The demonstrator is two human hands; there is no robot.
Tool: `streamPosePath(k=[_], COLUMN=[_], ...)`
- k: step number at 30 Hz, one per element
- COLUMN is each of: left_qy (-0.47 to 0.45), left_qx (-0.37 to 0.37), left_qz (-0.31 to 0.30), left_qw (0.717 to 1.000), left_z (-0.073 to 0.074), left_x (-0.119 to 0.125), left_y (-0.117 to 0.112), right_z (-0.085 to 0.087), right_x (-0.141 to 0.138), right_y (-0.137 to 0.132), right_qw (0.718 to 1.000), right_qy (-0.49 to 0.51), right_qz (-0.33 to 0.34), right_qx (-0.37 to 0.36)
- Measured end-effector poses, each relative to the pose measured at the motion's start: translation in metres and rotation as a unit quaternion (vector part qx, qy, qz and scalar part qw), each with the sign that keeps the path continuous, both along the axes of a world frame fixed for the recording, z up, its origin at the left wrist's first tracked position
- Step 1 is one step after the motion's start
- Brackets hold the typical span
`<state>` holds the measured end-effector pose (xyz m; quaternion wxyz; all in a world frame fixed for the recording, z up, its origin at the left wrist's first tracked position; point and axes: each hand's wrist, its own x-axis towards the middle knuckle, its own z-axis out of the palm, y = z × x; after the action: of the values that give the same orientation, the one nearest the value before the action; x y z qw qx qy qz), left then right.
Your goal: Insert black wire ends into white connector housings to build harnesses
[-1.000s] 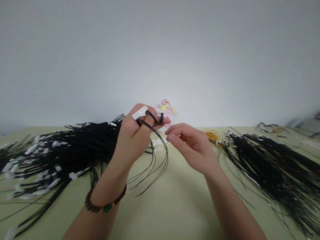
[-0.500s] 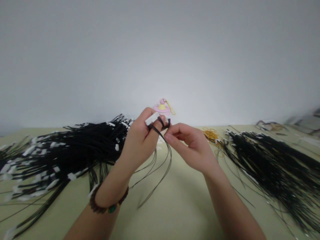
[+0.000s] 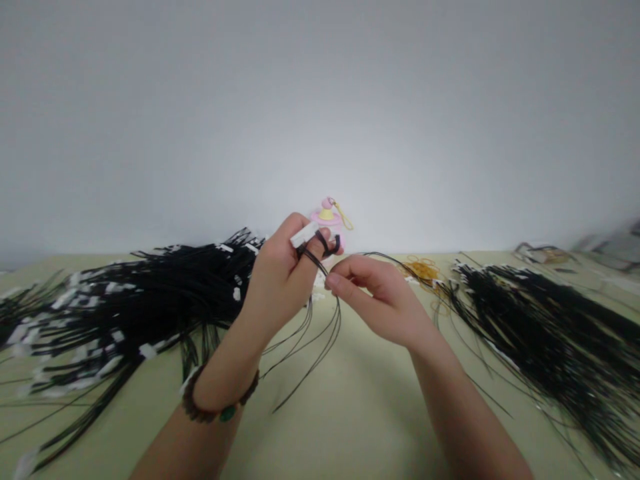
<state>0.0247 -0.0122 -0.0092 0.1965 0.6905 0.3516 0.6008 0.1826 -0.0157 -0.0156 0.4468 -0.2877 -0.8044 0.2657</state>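
Observation:
My left hand (image 3: 280, 280) is raised over the table, closed, with several thin black cords (image 3: 320, 333) looped round its fingers and a white tag (image 3: 304, 235) pinched at the top. The cords' loose ends hang down toward the table. My right hand (image 3: 375, 297) is just to the right, its thumb and fingers pinched on one black cord (image 3: 385, 257) that arcs off to the right. The two hands nearly touch at the fingertips.
A big heap of black cords with white tags (image 3: 125, 307) lies on the left of the yellow-green table (image 3: 350, 413). Another heap of black cords (image 3: 545, 333) lies on the right. A pink and yellow toy (image 3: 327, 217) and yellow rubber bands (image 3: 424, 269) sit near the back wall.
My right hand has closed in on my left hand's fingers and pinched a cord, which now arcs out to the right. My left hand shifted slightly right.

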Motion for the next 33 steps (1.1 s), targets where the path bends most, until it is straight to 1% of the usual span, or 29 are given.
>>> streamPosePath(k=[4, 8, 12, 17, 20, 25, 28, 31, 33], left_qy=[-0.010, -0.008, -0.018, -0.022, -0.029, -0.047, -0.057, -0.049, -0.045], left_qx=[-0.004, -0.005, -0.019, -0.024, -0.027, -0.038, -0.028, -0.014, -0.018], left_qz=[0.004, 0.017, 0.013, 0.008, -0.009, -0.027, -0.038, -0.031, -0.026], left_qw=[1.000, 1.000, 1.000, 0.999, 0.999, 0.998, 0.997, 0.998, 0.999], left_z=[0.0000, -0.0009, -0.0016, -0.0015, -0.0011, -0.0018, -0.0022, -0.0015, -0.0007], left_x=[0.0002, 0.0005, 0.0010, 0.0019, 0.0028, 0.0038, 0.0039, 0.0041, 0.0044], left_y=[0.0004, 0.0009, 0.0008, 0.0002, -0.0008, -0.0009, 0.0002, 0.0004, -0.0005], right_z=[0.0005, 0.0009, 0.0008, 0.0006, 0.0004, -0.0002, -0.0021, -0.0041, -0.0043], right_x=[0.0007, 0.0026, 0.0026, 0.0006, -0.0006, -0.0026, -0.0030, -0.0026, -0.0023], right_y=[-0.0003, -0.0010, -0.0025, -0.0027, -0.0024, -0.0026, -0.0010, 0.0014, 0.0019], right_qw=[1.000, 0.995, 0.993, 0.994, 0.995, 0.992, 0.992, 0.992, 0.992], right_qy=[0.019, 0.036, 0.015, -0.019, -0.020, -0.037, -0.047, -0.038, -0.033], right_qz=[0.004, 0.056, 0.084, 0.080, 0.081, 0.103, 0.115, 0.114, 0.115], right_qx=[-0.022, -0.071, -0.081, -0.070, -0.061, -0.064, -0.026, 0.027, 0.036])
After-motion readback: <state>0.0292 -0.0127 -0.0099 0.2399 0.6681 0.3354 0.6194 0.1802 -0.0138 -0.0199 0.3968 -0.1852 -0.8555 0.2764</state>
